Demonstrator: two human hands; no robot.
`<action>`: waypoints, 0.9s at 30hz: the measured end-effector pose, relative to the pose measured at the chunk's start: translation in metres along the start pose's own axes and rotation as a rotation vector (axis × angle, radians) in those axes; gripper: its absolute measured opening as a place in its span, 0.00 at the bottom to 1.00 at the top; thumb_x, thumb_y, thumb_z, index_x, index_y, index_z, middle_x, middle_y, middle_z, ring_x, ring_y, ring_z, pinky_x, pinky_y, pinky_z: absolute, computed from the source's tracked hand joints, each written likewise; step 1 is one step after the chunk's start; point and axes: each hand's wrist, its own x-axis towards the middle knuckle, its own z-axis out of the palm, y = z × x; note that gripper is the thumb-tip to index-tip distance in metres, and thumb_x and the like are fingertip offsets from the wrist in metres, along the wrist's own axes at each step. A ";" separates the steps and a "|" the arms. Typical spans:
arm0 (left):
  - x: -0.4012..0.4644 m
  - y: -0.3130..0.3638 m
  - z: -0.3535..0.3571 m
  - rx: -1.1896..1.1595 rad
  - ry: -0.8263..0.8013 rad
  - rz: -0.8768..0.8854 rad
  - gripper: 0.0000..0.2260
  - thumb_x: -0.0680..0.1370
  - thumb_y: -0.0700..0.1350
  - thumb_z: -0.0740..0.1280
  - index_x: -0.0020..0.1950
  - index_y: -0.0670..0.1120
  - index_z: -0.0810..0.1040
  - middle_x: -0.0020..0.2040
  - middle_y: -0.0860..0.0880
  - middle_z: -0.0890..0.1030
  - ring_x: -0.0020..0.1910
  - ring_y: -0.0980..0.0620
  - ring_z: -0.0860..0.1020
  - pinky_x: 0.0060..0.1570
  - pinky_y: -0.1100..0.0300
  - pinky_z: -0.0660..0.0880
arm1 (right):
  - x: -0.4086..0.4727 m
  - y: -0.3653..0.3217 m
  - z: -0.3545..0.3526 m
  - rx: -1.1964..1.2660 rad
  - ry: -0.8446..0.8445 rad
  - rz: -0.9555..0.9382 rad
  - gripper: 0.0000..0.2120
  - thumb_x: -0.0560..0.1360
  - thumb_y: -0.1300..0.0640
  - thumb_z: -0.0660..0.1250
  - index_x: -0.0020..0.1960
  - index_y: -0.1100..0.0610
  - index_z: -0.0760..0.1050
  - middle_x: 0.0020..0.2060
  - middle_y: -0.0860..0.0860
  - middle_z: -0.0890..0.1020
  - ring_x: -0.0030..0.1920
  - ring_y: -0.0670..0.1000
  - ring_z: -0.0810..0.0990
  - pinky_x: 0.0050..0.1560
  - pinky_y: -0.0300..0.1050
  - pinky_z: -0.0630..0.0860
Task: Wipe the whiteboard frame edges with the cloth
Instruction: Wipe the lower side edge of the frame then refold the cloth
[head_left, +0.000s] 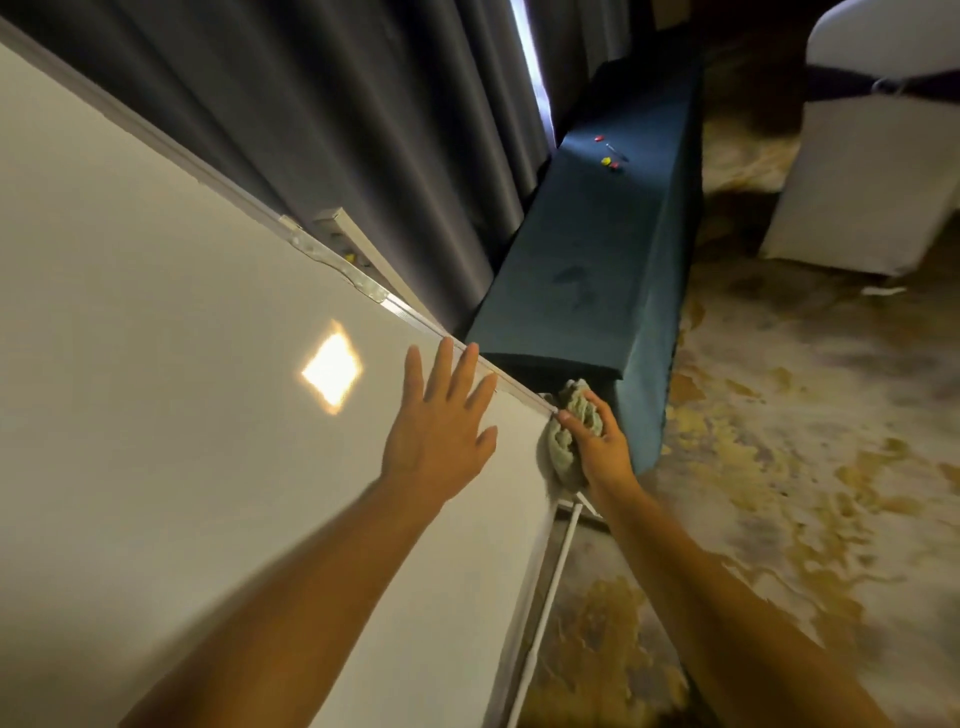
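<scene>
While the view looks down along the board:
Whiteboard (156, 364): fills the left of the frame.
Left hand (441, 431): flat on the board, fingers spread, holding nothing.
Frame corner (550, 410): centre.
Cloth (569, 431): crumpled against this corner.
Right hand (602, 447): closed around the cloth.

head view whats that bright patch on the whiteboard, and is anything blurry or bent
Head view: the bright diamond patch is glare from a light, reflected on the whiteboard; head view: the forearms and the carpet are motion-smeared, while the left hand and the right hand on the cloth look sharper; head view: wide-angle distortion slants the frame edge and curtain.
</scene>
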 end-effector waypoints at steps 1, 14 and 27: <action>-0.002 0.000 0.000 -0.006 0.005 -0.003 0.39 0.80 0.72 0.38 0.87 0.53 0.41 0.86 0.38 0.39 0.85 0.29 0.41 0.79 0.26 0.38 | -0.003 0.005 0.001 -0.001 0.017 0.008 0.22 0.74 0.47 0.74 0.63 0.35 0.71 0.56 0.45 0.79 0.56 0.51 0.79 0.49 0.48 0.79; 0.016 0.001 0.003 0.017 0.038 -0.009 0.39 0.81 0.71 0.40 0.87 0.52 0.43 0.87 0.38 0.41 0.85 0.29 0.44 0.78 0.26 0.40 | -0.001 0.010 0.003 0.011 0.040 0.081 0.22 0.76 0.46 0.71 0.68 0.38 0.71 0.56 0.46 0.80 0.56 0.53 0.80 0.48 0.50 0.80; 0.011 0.001 -0.003 0.044 0.045 -0.015 0.38 0.81 0.71 0.40 0.87 0.53 0.46 0.87 0.40 0.44 0.85 0.31 0.46 0.79 0.28 0.42 | -0.084 0.047 0.009 0.060 0.036 0.141 0.28 0.77 0.48 0.70 0.74 0.36 0.64 0.69 0.50 0.73 0.64 0.56 0.75 0.60 0.56 0.76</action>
